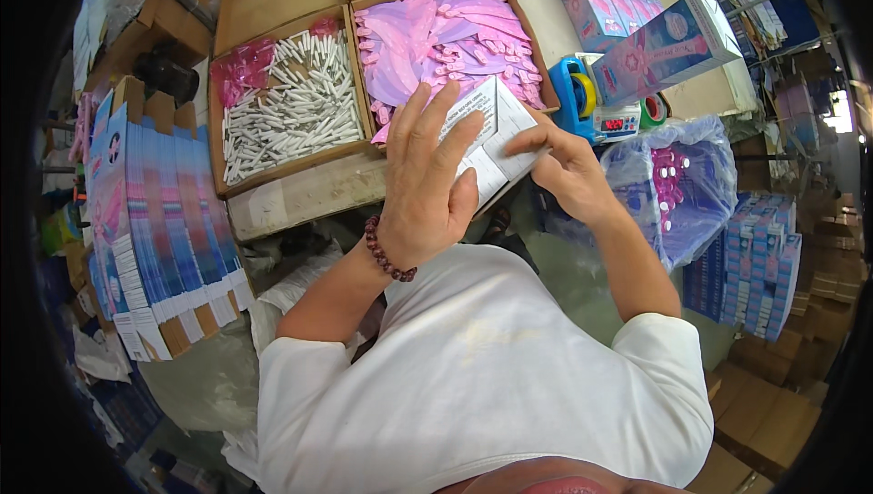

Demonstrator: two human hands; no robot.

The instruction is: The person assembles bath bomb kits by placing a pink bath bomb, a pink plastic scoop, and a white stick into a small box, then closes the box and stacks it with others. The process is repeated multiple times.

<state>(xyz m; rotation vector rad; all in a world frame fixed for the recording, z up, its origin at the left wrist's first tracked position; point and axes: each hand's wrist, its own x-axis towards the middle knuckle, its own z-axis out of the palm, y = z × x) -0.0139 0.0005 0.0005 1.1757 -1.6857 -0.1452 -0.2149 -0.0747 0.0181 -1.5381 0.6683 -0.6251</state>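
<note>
A small white carton with printed panels stands tilted in front of me, between my hands, at the near edge of the bench. My left hand, a beaded bracelet at its wrist, lies along the carton's left side with fingers stretched and spread and the thumb apart. At the carton's right side, my right hand has its fingers bent against the end flaps, gripping the edge. The carton's underside is hidden. Beyond it a shallow cardboard tray holds pink and purple fabric pieces with pink plastic parts.
Left of the fabric, a cardboard tray contains many white sticks. A blue tape dispenser and a printed carton stand right. Below them is a plastic-lined bin of pink bottles. Flattened cartons are stacked at far left.
</note>
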